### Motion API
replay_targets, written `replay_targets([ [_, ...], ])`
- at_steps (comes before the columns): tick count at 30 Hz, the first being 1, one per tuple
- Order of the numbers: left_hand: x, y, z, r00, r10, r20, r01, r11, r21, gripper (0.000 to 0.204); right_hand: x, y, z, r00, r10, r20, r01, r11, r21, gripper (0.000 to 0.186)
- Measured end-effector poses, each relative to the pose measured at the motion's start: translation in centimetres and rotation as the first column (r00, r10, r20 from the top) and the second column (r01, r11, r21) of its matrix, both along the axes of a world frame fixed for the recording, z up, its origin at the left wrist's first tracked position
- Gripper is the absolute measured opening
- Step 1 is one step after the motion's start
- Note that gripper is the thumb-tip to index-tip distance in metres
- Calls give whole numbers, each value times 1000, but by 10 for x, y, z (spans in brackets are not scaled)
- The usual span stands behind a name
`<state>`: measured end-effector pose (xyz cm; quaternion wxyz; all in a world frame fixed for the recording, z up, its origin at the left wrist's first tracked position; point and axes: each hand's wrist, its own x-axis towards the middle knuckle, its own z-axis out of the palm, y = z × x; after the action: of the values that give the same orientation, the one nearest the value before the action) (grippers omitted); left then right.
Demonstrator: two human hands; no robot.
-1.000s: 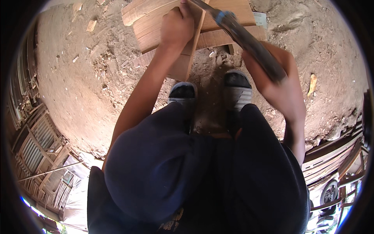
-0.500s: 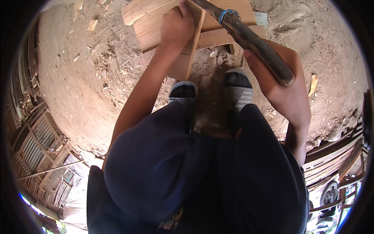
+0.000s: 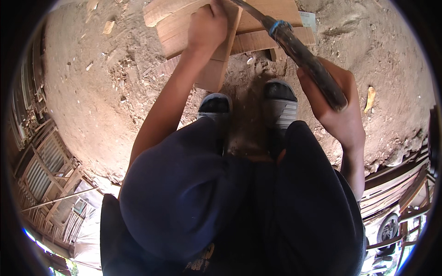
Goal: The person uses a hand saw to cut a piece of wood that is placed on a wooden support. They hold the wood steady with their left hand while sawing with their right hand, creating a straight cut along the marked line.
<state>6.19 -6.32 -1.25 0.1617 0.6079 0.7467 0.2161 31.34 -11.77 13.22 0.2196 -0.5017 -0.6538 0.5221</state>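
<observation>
My right hand is wrapped round the dark, worn handle of a long tool. A blue tie circles the handle where it meets a thinner shaft, and the tool's far end lies outside the picture at the top. My left hand is closed in a fist over a narrow wooden board, thumb side up. What its fingers grip is hidden. Below the fist, the narrow board slants toward my feet, lying across wider wooden planks.
My sandalled feet stand just this side of the boards on dirt ground scattered with wood chips. A pale yellowish piece lies to the right. Stacked timber and a wheel are at the lower right.
My right hand and the dark-handled tool have shifted slightly toward me, the blue tie moving down and right. My left hand stays nearly in place on the board.
</observation>
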Motion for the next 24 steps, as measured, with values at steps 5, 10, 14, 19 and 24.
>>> replay_targets([
  [5,-3,-2,5,976,102,193,-102,995,-14,47,40,-33,27,988,-20,152,41,990,-137,13],
  [10,-16,0,-26,964,-136,-229,192,950,247,46,24,-31,12,996,-1,88,6,998,-57,15],
  [14,-2,0,7,981,110,160,-106,994,-32,45,23,-17,-9,1000,-23,3,23,1000,-7,15],
  [19,2,0,3,977,101,188,-115,991,65,44,77,-51,23,977,76,199,-72,997,-26,6],
  [24,2,2,5,989,91,119,-94,995,17,48,66,-42,3,990,34,140,-31,999,-22,9],
])
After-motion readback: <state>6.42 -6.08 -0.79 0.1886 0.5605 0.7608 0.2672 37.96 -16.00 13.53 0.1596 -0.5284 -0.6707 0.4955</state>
